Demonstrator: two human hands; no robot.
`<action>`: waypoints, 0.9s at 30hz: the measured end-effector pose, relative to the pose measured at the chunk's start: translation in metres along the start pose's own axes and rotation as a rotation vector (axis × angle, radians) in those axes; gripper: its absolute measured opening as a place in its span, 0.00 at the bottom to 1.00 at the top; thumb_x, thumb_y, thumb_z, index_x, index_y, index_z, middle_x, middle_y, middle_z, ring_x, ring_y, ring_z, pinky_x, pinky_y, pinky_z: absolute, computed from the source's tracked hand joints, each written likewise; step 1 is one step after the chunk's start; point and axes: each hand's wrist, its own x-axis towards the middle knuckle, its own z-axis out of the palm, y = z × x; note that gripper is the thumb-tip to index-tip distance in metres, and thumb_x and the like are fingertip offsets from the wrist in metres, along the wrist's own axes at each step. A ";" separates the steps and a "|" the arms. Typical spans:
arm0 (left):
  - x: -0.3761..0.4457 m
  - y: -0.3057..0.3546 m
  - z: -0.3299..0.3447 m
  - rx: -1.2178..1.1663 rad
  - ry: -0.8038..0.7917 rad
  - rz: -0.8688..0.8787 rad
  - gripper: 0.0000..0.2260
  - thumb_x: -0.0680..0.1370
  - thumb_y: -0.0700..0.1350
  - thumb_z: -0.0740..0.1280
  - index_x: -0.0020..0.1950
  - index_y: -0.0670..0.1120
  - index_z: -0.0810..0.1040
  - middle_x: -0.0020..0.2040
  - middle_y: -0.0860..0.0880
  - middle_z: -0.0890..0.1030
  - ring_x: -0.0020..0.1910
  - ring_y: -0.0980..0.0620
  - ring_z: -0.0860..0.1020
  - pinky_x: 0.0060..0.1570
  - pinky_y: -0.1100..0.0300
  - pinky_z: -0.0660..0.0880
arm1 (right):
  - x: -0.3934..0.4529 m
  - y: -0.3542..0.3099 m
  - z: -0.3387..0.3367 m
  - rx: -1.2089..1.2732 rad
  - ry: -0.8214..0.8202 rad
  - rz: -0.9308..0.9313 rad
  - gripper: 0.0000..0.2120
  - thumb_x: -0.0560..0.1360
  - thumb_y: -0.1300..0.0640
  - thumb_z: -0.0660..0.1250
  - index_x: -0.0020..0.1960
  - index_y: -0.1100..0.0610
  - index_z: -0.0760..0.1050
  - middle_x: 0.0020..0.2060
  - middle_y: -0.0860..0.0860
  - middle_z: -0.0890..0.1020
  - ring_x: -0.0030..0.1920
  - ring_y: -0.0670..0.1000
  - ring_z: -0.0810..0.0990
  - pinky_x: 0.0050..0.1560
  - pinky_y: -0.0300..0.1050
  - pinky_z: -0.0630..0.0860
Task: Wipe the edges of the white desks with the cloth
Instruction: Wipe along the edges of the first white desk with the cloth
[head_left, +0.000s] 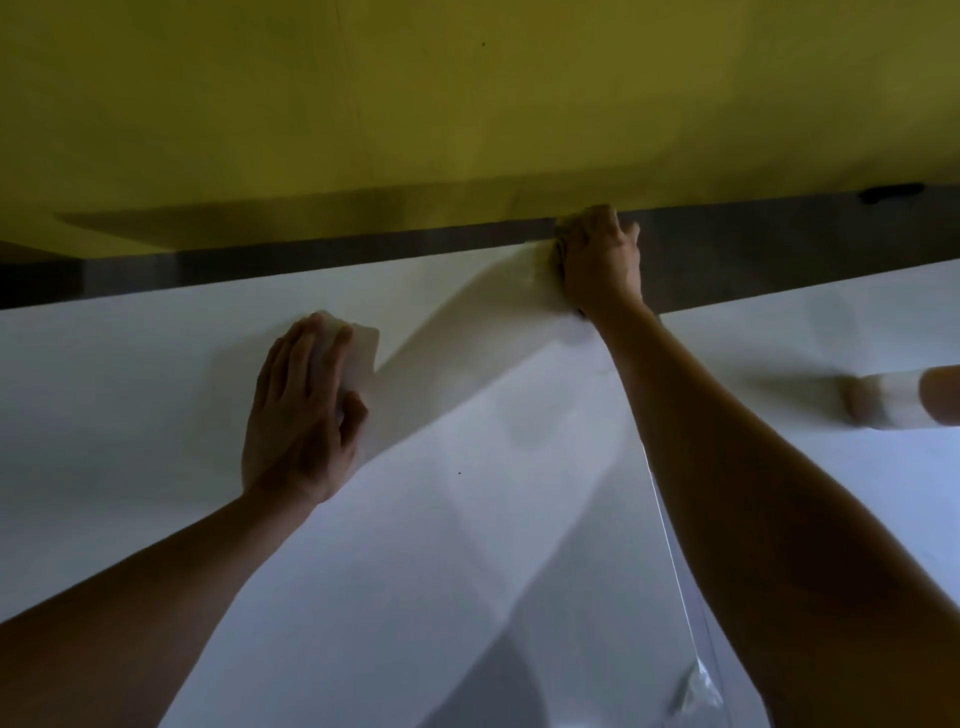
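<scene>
Head: yellow wall (363, 104) behind desk (130, 389) edge.

The scene is dimly lit and softly blurred. Long shadows are cast across the white desk (156, 389) beyond and beside the fingers (311, 353). Straight edges are bowed by wide-angle distortion toward the frame's borders.

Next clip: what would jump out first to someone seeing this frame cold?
The two bare arms reaching across the white desk. The right hand grips a cloth at the desk's far edge, near a seam between two desks. The left hand rests flat on the desktop, left of centre. Behind the edge rises a yellow wall.
</scene>
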 end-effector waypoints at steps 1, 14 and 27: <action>0.000 -0.001 0.000 0.001 -0.001 0.002 0.29 0.83 0.52 0.54 0.83 0.44 0.61 0.82 0.39 0.60 0.82 0.38 0.58 0.80 0.41 0.58 | 0.001 0.000 0.000 0.002 -0.008 -0.004 0.16 0.83 0.51 0.55 0.68 0.56 0.66 0.61 0.59 0.69 0.61 0.63 0.73 0.63 0.60 0.73; -0.002 0.002 -0.005 -0.015 -0.034 -0.004 0.30 0.80 0.51 0.55 0.82 0.44 0.61 0.82 0.39 0.59 0.81 0.38 0.57 0.80 0.44 0.55 | -0.083 0.052 -0.005 -0.085 0.001 0.053 0.27 0.81 0.50 0.64 0.76 0.56 0.58 0.69 0.61 0.65 0.68 0.64 0.69 0.68 0.62 0.71; -0.020 0.027 -0.050 0.122 -0.358 0.056 0.29 0.80 0.47 0.70 0.79 0.39 0.66 0.79 0.35 0.65 0.77 0.33 0.64 0.71 0.38 0.65 | -0.235 0.078 -0.066 0.113 0.202 -0.075 0.19 0.77 0.53 0.69 0.67 0.50 0.70 0.56 0.55 0.73 0.51 0.60 0.78 0.43 0.59 0.82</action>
